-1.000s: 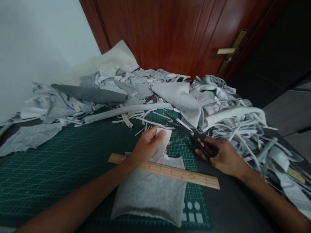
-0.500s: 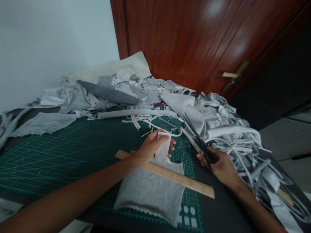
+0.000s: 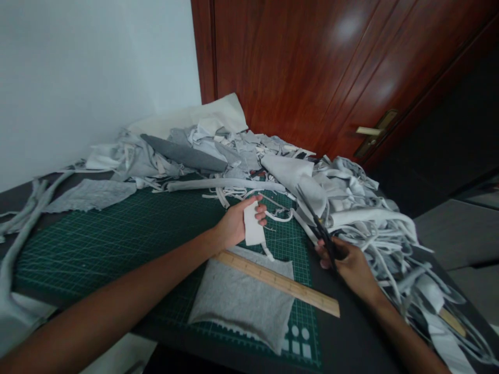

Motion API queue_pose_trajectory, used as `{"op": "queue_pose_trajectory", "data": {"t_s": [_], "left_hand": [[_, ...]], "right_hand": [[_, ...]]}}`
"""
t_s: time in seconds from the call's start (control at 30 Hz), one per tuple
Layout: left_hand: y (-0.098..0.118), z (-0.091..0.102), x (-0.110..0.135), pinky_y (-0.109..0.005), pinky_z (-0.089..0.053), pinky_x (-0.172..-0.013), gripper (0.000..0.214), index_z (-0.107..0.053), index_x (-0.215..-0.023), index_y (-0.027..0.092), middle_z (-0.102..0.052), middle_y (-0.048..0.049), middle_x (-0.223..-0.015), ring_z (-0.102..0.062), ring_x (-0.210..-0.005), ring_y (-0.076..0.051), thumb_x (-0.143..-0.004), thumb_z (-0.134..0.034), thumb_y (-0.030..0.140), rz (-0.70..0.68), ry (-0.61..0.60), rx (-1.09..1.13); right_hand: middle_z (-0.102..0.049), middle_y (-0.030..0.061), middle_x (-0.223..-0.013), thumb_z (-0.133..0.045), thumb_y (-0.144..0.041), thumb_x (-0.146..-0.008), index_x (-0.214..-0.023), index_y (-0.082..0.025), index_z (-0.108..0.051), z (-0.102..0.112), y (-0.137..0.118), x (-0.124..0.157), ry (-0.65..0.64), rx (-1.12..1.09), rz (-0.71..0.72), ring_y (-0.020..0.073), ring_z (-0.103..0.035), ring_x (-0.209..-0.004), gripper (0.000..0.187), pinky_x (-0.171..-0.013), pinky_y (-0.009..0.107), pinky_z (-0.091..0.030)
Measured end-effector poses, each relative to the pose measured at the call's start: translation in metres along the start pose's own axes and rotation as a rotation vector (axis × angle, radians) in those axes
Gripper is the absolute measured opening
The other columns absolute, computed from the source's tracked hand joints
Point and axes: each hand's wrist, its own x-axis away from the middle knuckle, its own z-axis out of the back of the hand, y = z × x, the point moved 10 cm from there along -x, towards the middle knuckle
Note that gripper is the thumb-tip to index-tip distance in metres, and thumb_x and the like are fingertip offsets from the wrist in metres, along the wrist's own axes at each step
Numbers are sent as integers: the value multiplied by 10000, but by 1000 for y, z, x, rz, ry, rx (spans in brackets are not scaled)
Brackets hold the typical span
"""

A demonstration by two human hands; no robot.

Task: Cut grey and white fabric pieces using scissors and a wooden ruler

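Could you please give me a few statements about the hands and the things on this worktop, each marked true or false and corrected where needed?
1. The left hand holds a small white piece. True.
2. The wooden ruler lies across the grey cloth. True.
3. The grey cloth hangs from the door handle. False: it lies on the green cutting mat.
4. The right hand holds the black scissors. True.
5. The black scissors touch the wooden ruler. False: they are apart from it, pointing away.
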Motion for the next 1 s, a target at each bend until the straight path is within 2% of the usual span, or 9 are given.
{"op": "queue_pose_trajectory", "data": {"t_s": [0.13,0.23,0.37,0.47,0.57,0.67,0.8,0.9,1.0], "left_hand": [[6,-11,5,-242,-447,-585,453,-705,-1181,37,-488,-23,-753,-453,-615,-127,-1008,-498,402,21,-67,-37],[10,-24,12,-244,-448,-641,498,-695,-1264,7,-484,-37,-790,-440,-671,-135,-874,-584,296,-27,-153,-131],[9,-38,20,-217,-388,-602,568,-721,-1283,94,-455,-17,-799,-386,-667,-118,-728,-624,161,-109,-260,-350],[3,-46,26,-210,-329,-523,580,-717,-1315,199,-453,-1,-822,-360,-638,-106,-743,-643,144,-144,-358,-518],[0,-54,35,-206,-376,-554,532,-700,-1345,265,-471,9,-835,-393,-653,-101,-821,-702,172,-210,-437,-666],[0,-56,41,-226,-429,-608,395,-734,-1281,248,-492,5,-816,-427,-666,-105,-891,-745,304,-239,-436,-741],[0,-54,44,-239,-408,-584,367,-783,-1167,208,-520,-9,-792,-434,-645,-109,-869,-785,421,-228,-367,-796],[0,-56,45,-238,-388,-569,367,-792,-1135,197,-534,-13,-780,-434,-643,-112,-847,-805,424,-232,-354,-818],[-1,-56,45,-238,-396,-578,362,-792,-1128,191,-551,-14,-780,-449,-650,-114,-831,-820,396,-235,-357,-824]], "right_hand": [[-622,13,-747,-801,-639,-738,-897,-180,-691,6,8,0,28,-170,-87,161,-556,-636,498,-527,260,-483],[-482,-45,-638,-771,-628,-803,-904,-191,-661,6,9,0,28,-257,-78,103,-402,-547,462,-470,222,-350],[-405,-68,-590,-758,-624,-828,-894,-192,-646,4,14,0,16,-349,-95,84,-310,-512,451,-457,226,-243],[-423,-68,-583,-791,-629,-785,-909,-188,-654,4,17,-1,26,-373,-116,87,-321,-509,478,-464,230,-245],[-414,-73,-571,-805,-638,-754,-901,-189,-656,3,15,-3,19,-375,-113,88,-322,-500,496,-461,230,-246],[-391,-78,-562,-788,-651,-760,-885,-190,-652,3,11,-3,13,-338,-111,87,-308,-493,497,-450,229,-234],[-436,-58,-614,-783,-651,-762,-882,-187,-648,2,1,0,-7,-278,-104,92,-354,-521,498,-447,224,-305],[-496,-34,-664,-787,-659,-748,-877,-186,-648,0,-5,2,-23,-254,-102,105,-422,-553,509,-460,227,-385],[-519,-25,-683,-797,-659,-729,-863,-183,-646,-2,-7,3,-27,-250,-102,107,-445,-565,517,-455,222,-404]]}}
